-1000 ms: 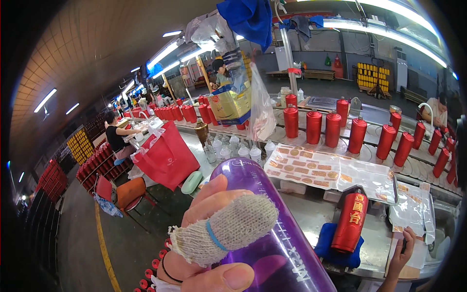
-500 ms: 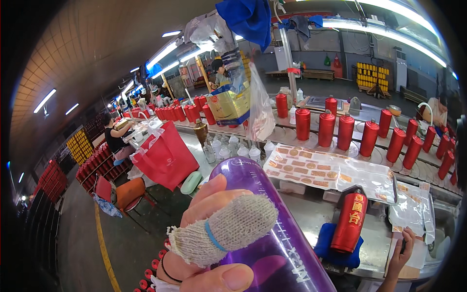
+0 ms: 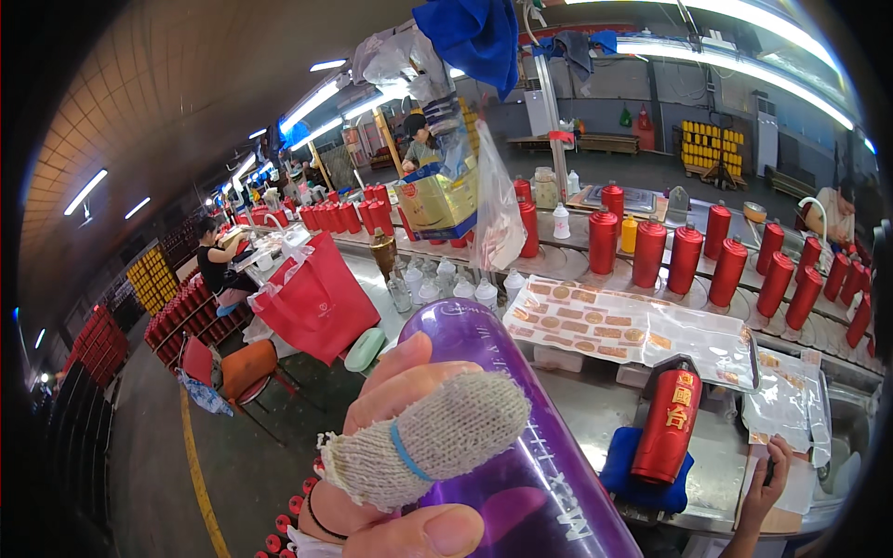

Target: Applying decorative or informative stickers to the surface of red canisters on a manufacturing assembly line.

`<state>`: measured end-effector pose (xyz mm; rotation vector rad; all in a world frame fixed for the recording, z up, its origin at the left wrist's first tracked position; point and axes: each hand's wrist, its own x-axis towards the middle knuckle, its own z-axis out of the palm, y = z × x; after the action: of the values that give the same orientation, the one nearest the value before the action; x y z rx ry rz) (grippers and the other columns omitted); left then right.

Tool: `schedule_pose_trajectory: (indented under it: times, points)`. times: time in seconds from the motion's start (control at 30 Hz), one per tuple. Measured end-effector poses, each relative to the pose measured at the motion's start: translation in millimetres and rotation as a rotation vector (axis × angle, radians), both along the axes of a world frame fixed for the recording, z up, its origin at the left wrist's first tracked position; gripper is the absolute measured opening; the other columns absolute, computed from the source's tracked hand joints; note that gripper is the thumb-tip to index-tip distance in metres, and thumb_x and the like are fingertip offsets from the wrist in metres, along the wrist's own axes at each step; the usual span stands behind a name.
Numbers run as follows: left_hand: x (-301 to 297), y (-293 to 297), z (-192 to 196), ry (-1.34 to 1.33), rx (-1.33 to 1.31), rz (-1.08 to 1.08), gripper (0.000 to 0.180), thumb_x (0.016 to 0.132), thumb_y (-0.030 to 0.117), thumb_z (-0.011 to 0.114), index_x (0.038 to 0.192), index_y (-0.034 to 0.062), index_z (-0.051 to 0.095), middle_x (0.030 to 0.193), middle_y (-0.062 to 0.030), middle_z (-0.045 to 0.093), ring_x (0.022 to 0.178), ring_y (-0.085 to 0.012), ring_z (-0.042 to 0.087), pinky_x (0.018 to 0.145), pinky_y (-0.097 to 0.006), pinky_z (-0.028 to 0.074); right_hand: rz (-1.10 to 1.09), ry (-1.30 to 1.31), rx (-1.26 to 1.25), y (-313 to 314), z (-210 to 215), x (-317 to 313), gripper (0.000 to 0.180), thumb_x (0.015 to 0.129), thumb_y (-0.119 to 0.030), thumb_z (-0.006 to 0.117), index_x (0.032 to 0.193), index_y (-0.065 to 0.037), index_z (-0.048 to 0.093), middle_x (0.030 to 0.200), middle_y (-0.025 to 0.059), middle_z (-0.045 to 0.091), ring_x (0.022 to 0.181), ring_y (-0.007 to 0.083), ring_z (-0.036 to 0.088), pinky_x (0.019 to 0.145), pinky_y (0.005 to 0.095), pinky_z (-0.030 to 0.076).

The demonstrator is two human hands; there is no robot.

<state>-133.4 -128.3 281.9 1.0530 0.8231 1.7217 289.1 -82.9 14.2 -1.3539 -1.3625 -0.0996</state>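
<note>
Close in front of me, my left hand (image 3: 395,465) is wrapped round a purple see-through drinking bottle (image 3: 558,446), tilted, its rounded end pointing up and away. One finger wears a grey knitted cover (image 3: 437,437) with a blue band; the thumb presses on the near side. At the lower right, my right hand (image 3: 770,474) is by the bench's near edge, fingers curled by a small dark thing too small to make out. Left of it, a red bottle (image 3: 668,423) with gold lettering lies slanted on a folded blue cloth (image 3: 642,470).
Red bottles (image 3: 684,260) line a conveyor across the bench, with a small yellow bottle (image 3: 629,234) among them. A label sheet (image 3: 605,321), a red bag (image 3: 321,298), a green soap box (image 3: 365,350) and small clear bottles (image 3: 446,279) lie nearer. An orange chair (image 3: 249,372) stands left.
The red bottles on the conveyor have shifted to the right, and a small yellow bottle has come into sight among them. Both my hands and the purple bottle have stayed almost still.
</note>
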Motion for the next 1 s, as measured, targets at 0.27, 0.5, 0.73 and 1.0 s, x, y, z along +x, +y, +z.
schedule_pose_trajectory:
  times: [0.27,0.5,0.73,1.0]
  points:
    - [0,-3,-2,-0.121,0.019,-0.090,0.093,0.070,0.012,0.074,0.147,0.0037,0.021,0.139,-0.0148,0.041,0.128,-0.0270,0.042,0.108,-0.050,0.036,0.001,0.002,-0.008,-1,2,-1,0.020,0.093,-0.002,0.048,0.112,0.003,0.054,0.126,0.0165,0.051,0.126,0.0322,0.045,0.108,0.0412,0.030]
    - [-7,4,-22,-0.008,0.172,0.225,0.102,0.065,0.034,0.077,0.143,-0.0060,0.025,0.129,-0.0214,0.052,0.113,-0.0341,0.058,0.101,-0.050,0.048,0.014,-0.012,-0.012,0,2,-1,0.020,0.093,-0.002,0.048,0.112,0.003,0.054,0.126,0.0164,0.051,0.126,0.0322,0.045,0.108,0.0407,0.031]
    - [-19,18,-32,-0.028,0.254,0.170,0.101,0.064,0.033,0.077,0.143,-0.0059,0.026,0.127,-0.0210,0.053,0.113,-0.0342,0.058,0.100,-0.049,0.049,0.013,-0.009,-0.008,-2,4,-2,0.020,0.093,0.000,0.047,0.112,0.003,0.054,0.127,0.0162,0.050,0.126,0.0317,0.045,0.108,0.0403,0.031]
    - [-3,7,-19,-0.190,0.066,-0.138,0.079,0.074,0.007,0.074,0.142,0.0044,0.033,0.132,-0.0137,0.051,0.126,-0.0274,0.047,0.106,-0.056,0.036,-0.032,-0.053,-0.008,-2,-2,-1,0.021,0.092,0.000,0.047,0.112,0.004,0.054,0.126,0.0155,0.051,0.122,0.0276,0.047,0.106,0.0367,0.032]
